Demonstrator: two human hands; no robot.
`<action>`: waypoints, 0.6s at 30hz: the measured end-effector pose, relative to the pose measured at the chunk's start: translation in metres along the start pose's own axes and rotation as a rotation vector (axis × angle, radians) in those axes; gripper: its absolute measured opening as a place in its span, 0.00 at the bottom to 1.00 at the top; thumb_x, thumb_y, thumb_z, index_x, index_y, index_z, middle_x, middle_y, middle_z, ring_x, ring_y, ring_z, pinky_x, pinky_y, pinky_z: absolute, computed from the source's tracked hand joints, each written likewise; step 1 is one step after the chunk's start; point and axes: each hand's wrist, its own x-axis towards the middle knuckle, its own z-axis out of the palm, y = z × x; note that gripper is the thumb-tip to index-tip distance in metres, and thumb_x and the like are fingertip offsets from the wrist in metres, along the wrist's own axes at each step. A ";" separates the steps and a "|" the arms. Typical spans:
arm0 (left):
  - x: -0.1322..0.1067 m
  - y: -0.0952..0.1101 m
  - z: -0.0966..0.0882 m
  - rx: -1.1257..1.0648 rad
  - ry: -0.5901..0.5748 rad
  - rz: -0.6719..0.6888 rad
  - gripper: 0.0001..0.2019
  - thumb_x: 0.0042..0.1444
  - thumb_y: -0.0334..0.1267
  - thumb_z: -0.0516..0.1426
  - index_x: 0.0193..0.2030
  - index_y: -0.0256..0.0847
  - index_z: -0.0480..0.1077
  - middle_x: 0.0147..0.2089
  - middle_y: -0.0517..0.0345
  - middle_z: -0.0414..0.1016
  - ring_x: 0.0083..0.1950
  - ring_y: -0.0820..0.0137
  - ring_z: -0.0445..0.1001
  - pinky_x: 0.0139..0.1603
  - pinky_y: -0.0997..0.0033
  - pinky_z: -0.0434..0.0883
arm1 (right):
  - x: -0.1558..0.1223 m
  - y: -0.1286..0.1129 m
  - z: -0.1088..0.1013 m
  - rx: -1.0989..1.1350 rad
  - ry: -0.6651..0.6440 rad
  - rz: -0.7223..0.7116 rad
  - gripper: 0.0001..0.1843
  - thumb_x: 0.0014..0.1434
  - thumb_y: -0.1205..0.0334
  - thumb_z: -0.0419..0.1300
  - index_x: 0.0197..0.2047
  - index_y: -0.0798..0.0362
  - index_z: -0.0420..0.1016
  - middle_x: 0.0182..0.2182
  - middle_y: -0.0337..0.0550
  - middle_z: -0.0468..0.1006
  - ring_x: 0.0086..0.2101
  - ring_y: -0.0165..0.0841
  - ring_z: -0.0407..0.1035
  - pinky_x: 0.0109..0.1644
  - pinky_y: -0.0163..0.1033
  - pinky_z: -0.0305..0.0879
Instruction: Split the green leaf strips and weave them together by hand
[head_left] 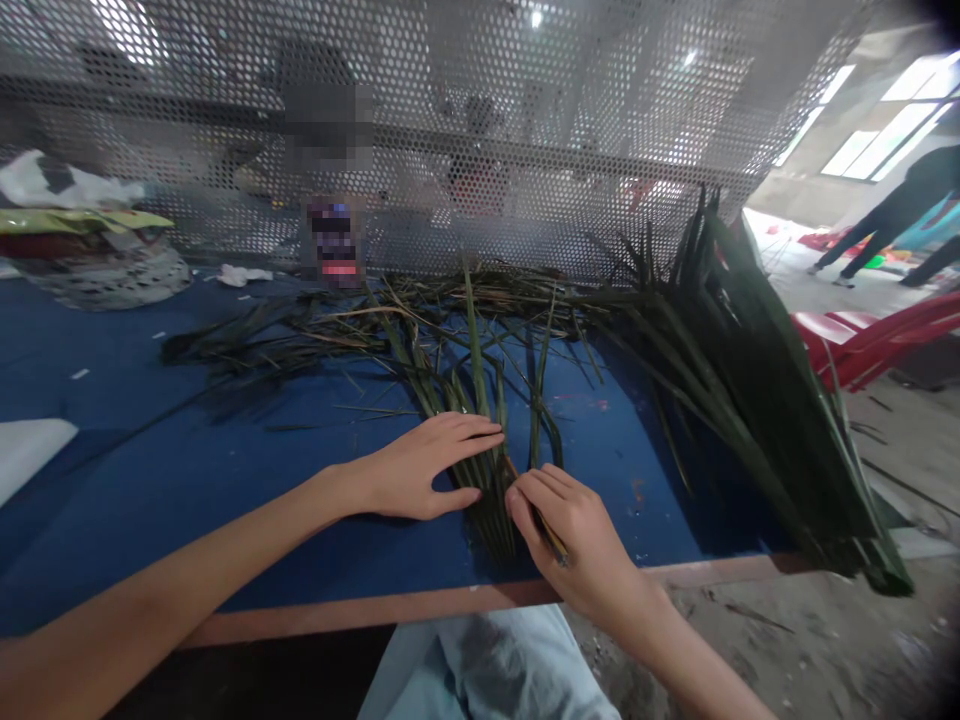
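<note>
My left hand (424, 468) lies with its fingers spread over a bunch of green palm leaflets (487, 510) on the blue table top (150, 500), and its thumb and fingers wrap part of the bunch. My right hand (570, 535) pinches a thin yellowish stalk (551, 533) between its fingers and thumb, just to the right of that bunch. Part of the stalk is hidden by the fingers. A large stack of dark green palm fronds (739, 400) lies to the right, and tangled dry frond strips (300, 335) spread out behind my hands.
A perforated metal screen (450, 120) stands along the far side of the table. A heap of bags and cloth (90, 250) sits at the far left, and a white sheet (26, 455) lies at the left edge. Red plastic chairs (862, 340) and a standing person (892, 210) are beyond the right side.
</note>
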 end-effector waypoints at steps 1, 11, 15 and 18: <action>0.000 0.000 0.000 -0.002 0.001 0.002 0.30 0.58 0.47 0.56 0.67 0.48 0.55 0.68 0.50 0.58 0.67 0.56 0.56 0.67 0.51 0.54 | 0.000 -0.001 0.000 0.002 -0.001 0.003 0.12 0.65 0.71 0.46 0.30 0.52 0.63 0.28 0.44 0.69 0.31 0.33 0.62 0.35 0.38 0.57; 0.001 0.002 -0.001 0.006 -0.010 -0.004 0.30 0.59 0.48 0.55 0.67 0.47 0.55 0.68 0.49 0.58 0.67 0.55 0.56 0.66 0.51 0.54 | -0.006 -0.007 -0.001 -0.004 0.002 0.003 0.12 0.64 0.72 0.46 0.30 0.52 0.62 0.27 0.44 0.68 0.30 0.33 0.61 0.32 0.38 0.56; 0.002 0.002 -0.002 0.005 -0.021 -0.013 0.30 0.59 0.49 0.55 0.67 0.47 0.55 0.68 0.49 0.58 0.67 0.55 0.56 0.66 0.50 0.54 | -0.008 -0.008 -0.001 -0.013 -0.003 0.001 0.12 0.64 0.72 0.47 0.30 0.52 0.62 0.27 0.44 0.69 0.30 0.34 0.61 0.33 0.38 0.56; 0.001 0.001 -0.001 0.001 -0.010 -0.005 0.30 0.59 0.49 0.55 0.67 0.48 0.55 0.68 0.49 0.58 0.67 0.55 0.56 0.66 0.51 0.54 | -0.009 -0.009 -0.001 -0.005 0.001 -0.003 0.12 0.64 0.72 0.46 0.30 0.52 0.62 0.27 0.45 0.69 0.30 0.34 0.62 0.32 0.38 0.56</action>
